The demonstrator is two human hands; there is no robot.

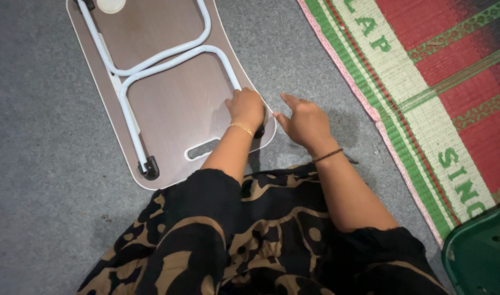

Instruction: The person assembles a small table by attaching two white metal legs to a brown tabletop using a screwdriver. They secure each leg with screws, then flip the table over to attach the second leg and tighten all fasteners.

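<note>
The brown wooden folding lap table (173, 104) lies upside down, both white tubular metal legs (151, 68) folded flat; the left hand (245, 107) grips one leg, the right hand (304, 121) hovers open beside the board's edge.

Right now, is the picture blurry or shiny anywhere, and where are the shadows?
Head view: mostly sharp and evenly lit; the white metal tube legs on the upturned brown wooden folding table look bright but without hard glare. Soft shadows fall on the grey carpet beside the right hand and under the left hand. The dark green plastic object at the corner is cut off.
</note>
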